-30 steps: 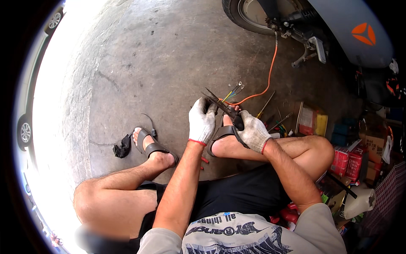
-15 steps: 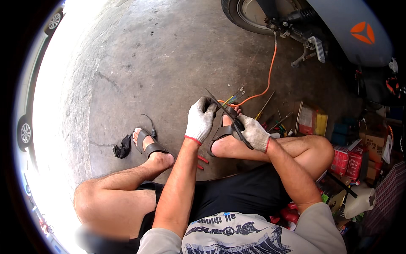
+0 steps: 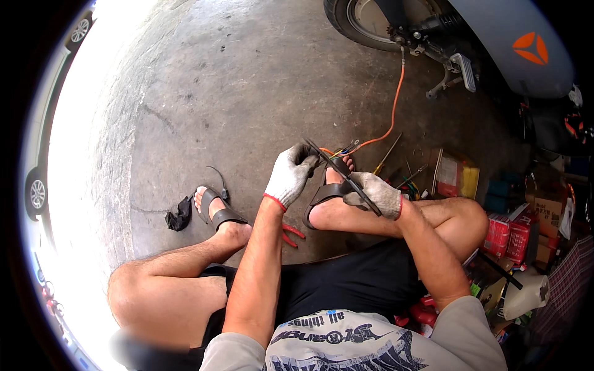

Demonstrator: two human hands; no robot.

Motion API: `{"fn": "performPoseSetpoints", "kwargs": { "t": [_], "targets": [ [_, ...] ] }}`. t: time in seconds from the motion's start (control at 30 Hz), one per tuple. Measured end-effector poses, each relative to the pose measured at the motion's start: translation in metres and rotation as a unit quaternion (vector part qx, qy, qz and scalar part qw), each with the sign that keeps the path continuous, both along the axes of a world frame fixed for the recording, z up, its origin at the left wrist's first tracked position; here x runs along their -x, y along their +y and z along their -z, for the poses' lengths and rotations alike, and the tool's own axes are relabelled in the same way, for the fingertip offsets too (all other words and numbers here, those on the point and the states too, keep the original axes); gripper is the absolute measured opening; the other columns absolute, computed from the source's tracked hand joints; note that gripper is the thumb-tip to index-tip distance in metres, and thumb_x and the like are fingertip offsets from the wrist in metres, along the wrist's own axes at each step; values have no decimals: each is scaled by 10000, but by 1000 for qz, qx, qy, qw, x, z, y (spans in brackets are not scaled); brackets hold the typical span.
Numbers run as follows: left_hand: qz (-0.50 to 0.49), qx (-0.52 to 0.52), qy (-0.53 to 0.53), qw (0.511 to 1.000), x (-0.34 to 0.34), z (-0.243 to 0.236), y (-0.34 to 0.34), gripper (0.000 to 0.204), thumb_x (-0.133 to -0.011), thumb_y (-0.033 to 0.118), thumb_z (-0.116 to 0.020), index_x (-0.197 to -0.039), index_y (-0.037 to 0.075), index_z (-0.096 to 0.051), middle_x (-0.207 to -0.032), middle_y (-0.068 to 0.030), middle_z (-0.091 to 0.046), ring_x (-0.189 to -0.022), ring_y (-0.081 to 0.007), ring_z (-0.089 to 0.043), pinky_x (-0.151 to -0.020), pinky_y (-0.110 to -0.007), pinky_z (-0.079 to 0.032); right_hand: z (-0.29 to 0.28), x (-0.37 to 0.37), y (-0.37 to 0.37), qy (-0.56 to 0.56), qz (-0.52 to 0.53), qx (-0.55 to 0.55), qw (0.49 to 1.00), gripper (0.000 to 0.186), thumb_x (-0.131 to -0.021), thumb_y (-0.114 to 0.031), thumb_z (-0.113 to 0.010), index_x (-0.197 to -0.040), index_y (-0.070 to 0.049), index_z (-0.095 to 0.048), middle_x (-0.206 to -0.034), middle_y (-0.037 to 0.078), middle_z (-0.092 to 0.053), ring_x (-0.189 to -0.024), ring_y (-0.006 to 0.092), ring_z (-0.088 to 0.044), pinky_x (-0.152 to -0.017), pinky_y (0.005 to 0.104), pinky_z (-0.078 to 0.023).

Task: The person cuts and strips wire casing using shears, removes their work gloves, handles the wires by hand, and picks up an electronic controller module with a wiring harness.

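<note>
My left hand (image 3: 292,170), in a white glove with darkened fingertips, pinches the upper part of a long, narrow black piece (image 3: 340,170), perhaps cable or tubing. My right hand (image 3: 374,195), also gloved, grips its lower part above my sandalled foot (image 3: 322,210). Thin coloured wires (image 3: 341,150) with ring terminals stick out beside my left fingertips; exactly what they join is hidden. An orange hose or cord (image 3: 392,123) loops from near my hands up to the scooter's wheel area. Red-handled pliers (image 3: 294,235) lie on the floor below my left hand, partly behind my forearm.
A grey scooter (image 3: 507,49) stands at upper right. Screwdrivers (image 3: 390,151), boxes (image 3: 507,235) and clutter fill the right side. A black crumpled bag (image 3: 179,213) and small dark cord (image 3: 223,185) lie by my left foot. A car (image 3: 43,154) is at far left.
My left hand has shifted slightly left and down, my right slightly to the right. The black piece now slants downward past my right fingers, and more of the red pliers shows.
</note>
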State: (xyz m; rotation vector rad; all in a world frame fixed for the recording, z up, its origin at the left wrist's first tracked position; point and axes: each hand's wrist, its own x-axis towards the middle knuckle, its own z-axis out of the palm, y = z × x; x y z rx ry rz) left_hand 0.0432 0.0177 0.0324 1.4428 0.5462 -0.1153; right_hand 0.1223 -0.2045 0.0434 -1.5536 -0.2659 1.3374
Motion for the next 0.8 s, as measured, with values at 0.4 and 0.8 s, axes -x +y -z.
{"fn": "performPoseSetpoints", "kwargs": {
  "t": [0.4, 0.8],
  "targets": [
    [88, -5, 19, 996, 0, -19, 10, 134, -922, 163, -612, -945, 33, -630, -742, 10, -580, -633, -68, -494, -552, -236, -391, -32, -12, -3, 91, -13, 99, 991, 83, -867, -95, -622, -789, -106, -594, -622, -85, -488, -512, 27, -445, -449, 221, -315],
    [167, 25, 54, 984, 2, -22, 28, 154, -894, 181, -634, -953, 39, -646, -729, -2, -600, -635, -79, -524, -554, -239, -402, -44, -25, -11, 29, -71, 62, 995, 195, -872, -169, -679, -1025, -55, -639, -734, -55, -565, -602, 49, -512, -521, 210, -386]
  ]
}}
